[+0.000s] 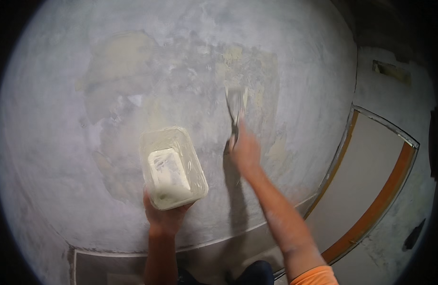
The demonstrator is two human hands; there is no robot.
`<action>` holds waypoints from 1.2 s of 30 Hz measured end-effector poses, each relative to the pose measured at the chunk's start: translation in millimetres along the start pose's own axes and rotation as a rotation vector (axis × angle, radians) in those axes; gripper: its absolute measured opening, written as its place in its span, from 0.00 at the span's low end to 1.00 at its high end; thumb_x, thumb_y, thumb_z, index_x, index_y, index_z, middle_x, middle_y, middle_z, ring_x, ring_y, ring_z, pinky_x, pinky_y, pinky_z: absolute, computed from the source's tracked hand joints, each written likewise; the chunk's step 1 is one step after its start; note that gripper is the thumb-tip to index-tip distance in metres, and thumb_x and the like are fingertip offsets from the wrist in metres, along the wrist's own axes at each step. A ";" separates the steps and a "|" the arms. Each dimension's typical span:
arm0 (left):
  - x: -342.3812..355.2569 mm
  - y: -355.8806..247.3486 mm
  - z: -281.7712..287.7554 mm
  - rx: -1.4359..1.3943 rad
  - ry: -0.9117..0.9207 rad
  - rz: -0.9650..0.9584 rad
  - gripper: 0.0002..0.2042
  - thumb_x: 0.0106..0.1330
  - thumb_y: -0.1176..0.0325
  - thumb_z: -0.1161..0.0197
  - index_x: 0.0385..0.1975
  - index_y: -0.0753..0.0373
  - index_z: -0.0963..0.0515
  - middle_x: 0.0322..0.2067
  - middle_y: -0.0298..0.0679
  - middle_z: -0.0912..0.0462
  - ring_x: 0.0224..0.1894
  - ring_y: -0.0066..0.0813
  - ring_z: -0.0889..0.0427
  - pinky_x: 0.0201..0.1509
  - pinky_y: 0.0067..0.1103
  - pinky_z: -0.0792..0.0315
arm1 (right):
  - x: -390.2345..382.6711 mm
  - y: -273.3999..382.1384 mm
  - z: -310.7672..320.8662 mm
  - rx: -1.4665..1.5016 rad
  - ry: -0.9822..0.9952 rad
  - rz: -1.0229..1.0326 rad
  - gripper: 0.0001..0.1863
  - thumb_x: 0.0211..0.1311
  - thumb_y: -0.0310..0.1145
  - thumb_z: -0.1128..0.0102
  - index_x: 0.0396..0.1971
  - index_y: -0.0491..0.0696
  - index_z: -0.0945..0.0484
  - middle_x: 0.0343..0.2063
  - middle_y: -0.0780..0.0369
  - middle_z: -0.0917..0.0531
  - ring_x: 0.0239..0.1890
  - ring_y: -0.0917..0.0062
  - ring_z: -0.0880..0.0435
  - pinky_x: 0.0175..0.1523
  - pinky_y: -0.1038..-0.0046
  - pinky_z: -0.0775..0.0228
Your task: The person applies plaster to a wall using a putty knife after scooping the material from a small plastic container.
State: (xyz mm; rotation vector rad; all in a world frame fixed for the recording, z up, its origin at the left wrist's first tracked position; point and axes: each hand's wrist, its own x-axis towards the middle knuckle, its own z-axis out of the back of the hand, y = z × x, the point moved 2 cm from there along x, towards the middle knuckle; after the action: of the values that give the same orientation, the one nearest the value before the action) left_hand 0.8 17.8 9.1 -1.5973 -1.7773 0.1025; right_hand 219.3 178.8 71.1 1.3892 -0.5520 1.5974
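My left hand (pixel 166 219) grips a pale, rectangular plastic tub (pixel 199 175) from below, its mouth tilted toward me. Whitish paste (pixel 169 192) smears the tub's inner walls and gathers at its near end. To the right, my right hand (pixel 247 151) is closed around the handle of a putty knife (pixel 236 99), slightly blurred by motion. The blade points up and lies at or very close to the grey wall (pixel 190 90); actual contact is hard to tell. Beside the blade is a patch of damp, yellowish filler (pixel 264 71).
Another beige patch (pixel 124 57) marks the upper left of the wall. At the right stands a pale panel with an orange-brown frame (pixel 395 185), under a small recessed opening (pixel 392 72). A skirting strip (pixel 119 254) runs along the wall's foot. My dark-clothed knees (pixel 257 273) show at the bottom.
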 end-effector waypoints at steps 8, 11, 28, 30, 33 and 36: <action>20.5 44.5 37.8 0.354 -0.246 -0.319 0.24 0.77 0.52 0.47 0.62 0.64 0.32 0.53 0.40 0.22 0.52 0.36 0.17 0.53 0.34 0.17 | -209.7 -62.2 1.6 0.066 0.438 -0.182 0.32 0.66 0.33 0.42 0.70 0.45 0.36 0.33 0.46 0.17 0.33 0.50 0.16 0.38 0.53 0.23; 10.0 50.8 43.0 0.159 -0.385 -0.114 0.22 0.80 0.50 0.54 0.60 0.61 0.29 0.51 0.36 0.21 0.50 0.30 0.17 0.52 0.30 0.18 | -240.2 -58.2 10.2 0.480 0.521 -0.546 0.33 0.65 0.28 0.45 0.71 0.47 0.37 0.32 0.50 0.17 0.26 0.61 0.18 0.29 0.64 0.26; -54.9 156.7 77.7 0.107 -0.598 0.320 0.33 0.75 0.41 0.51 0.72 0.58 0.38 0.64 0.40 0.27 0.64 0.38 0.24 0.67 0.37 0.29 | -284.6 -12.9 114.3 1.298 0.452 -1.211 0.27 0.78 0.52 0.49 0.44 0.38 0.23 0.25 0.53 0.18 0.13 0.83 0.32 0.18 0.80 0.40; -59.0 162.8 76.4 0.110 -0.592 0.328 0.33 0.75 0.41 0.51 0.72 0.57 0.39 0.64 0.40 0.27 0.64 0.38 0.25 0.67 0.37 0.29 | -299.9 -17.8 114.1 1.293 0.447 -1.183 0.27 0.78 0.52 0.49 0.39 0.38 0.23 0.25 0.53 0.19 0.14 0.83 0.32 0.18 0.80 0.40; -66.0 168.2 72.5 0.113 -0.568 0.334 0.33 0.76 0.42 0.51 0.72 0.59 0.40 0.64 0.41 0.27 0.64 0.38 0.25 0.67 0.36 0.29 | -317.1 -16.9 119.7 1.255 0.442 -1.181 0.27 0.79 0.51 0.51 0.28 0.41 0.27 0.25 0.54 0.19 0.15 0.83 0.31 0.19 0.80 0.40; -69.9 172.9 64.2 0.134 -0.585 0.350 0.33 0.78 0.43 0.51 0.72 0.61 0.41 0.63 0.42 0.28 0.64 0.37 0.25 0.67 0.35 0.29 | -327.5 -13.1 126.1 1.169 0.415 -1.206 0.26 0.80 0.49 0.51 0.28 0.41 0.26 0.25 0.55 0.19 0.15 0.84 0.31 0.20 0.80 0.39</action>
State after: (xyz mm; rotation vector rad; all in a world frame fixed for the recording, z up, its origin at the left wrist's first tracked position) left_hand 105.8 20.2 -157.8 -1.8866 -1.8249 0.9145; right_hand 277.9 -29.2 -205.8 1.5294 1.4497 1.0039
